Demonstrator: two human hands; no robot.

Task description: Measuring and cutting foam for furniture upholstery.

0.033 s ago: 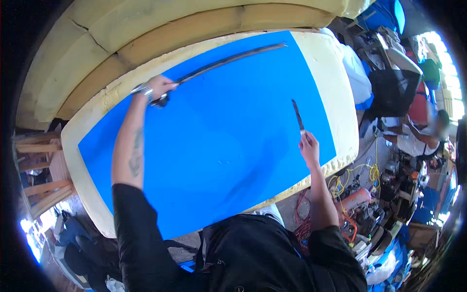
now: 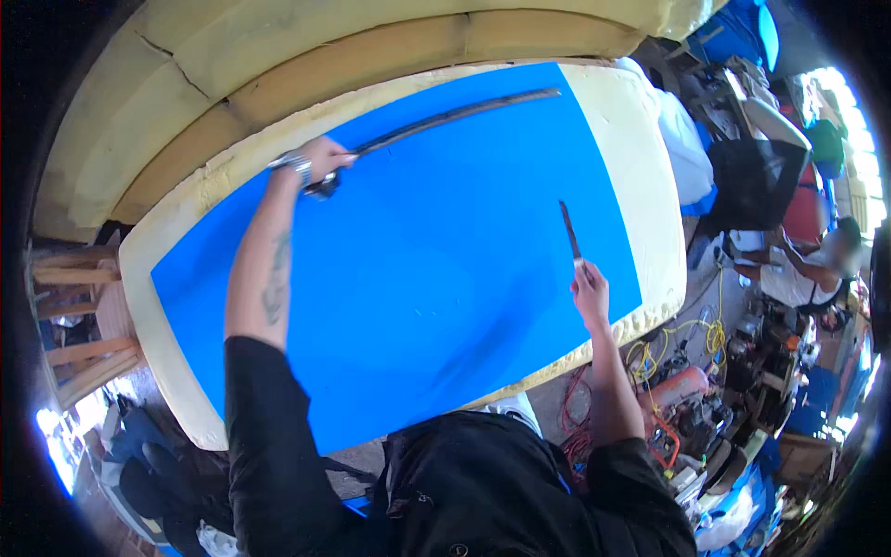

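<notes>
A blue sheet point(image 2: 408, 251) lies over a pale yellow foam slab point(image 2: 640, 158). Near its far left edge my left hand point(image 2: 323, 160) is closed on a long, thin dark strip point(image 2: 455, 116), which stretches right along the sheet's far side. A dark, rounded object point(image 2: 322, 188) shows just below that hand; its kind is unclear. Toward the right side of the sheet, my right hand point(image 2: 590, 292) grips a knife point(image 2: 569, 230) by its handle, the narrow dark blade pointing away from me. Fingers cover most of the handle.
Large foam blocks point(image 2: 362, 60) border the far side. A wooden frame point(image 2: 88, 278) stands at the left. On the floor at right are a yellow cord point(image 2: 715, 334), a red tank point(image 2: 677, 385) and assorted tools. Further right, another person point(image 2: 798, 274) sits.
My left hand has shifted slightly right, and the long strip with it. My right hand and the knife have come a little nearer to me.
</notes>
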